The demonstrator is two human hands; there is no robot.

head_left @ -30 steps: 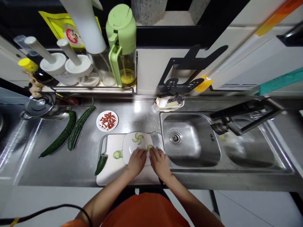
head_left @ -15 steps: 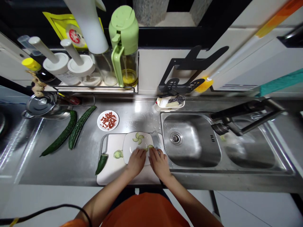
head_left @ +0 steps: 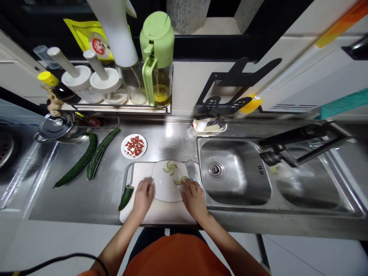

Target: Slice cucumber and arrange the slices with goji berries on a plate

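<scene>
A white plate [head_left: 168, 191] rests on the white cutting board [head_left: 161, 214]. Several curved cucumber slices [head_left: 170, 168] form a pinwheel near its far rim, and another slice [head_left: 177, 182] lies toward the right. My right hand [head_left: 194, 199] is at the plate's right edge, its fingertips closed on a cucumber slice [head_left: 184, 178]. Left of the plate, my left hand [head_left: 143, 197] has bunched, slightly blurred fingers over the board; whatever is under them is hidden. A cut cucumber piece [head_left: 125, 197] lies at the board's left edge. A knife blade [head_left: 193, 171] shows beyond my right hand.
Two whole cucumbers [head_left: 99, 155] and a white dish of small red pieces [head_left: 133, 146] sit on the steel counter. To the right is a sink [head_left: 238, 165] with a black faucet [head_left: 287, 140]. A seasoning rack [head_left: 123, 107] stands at the back.
My left hand has moved from the plate leftward to the spot where cut slices lay. The slice by the plate's right side is now uncovered. My right hand stays nearly in place.
</scene>
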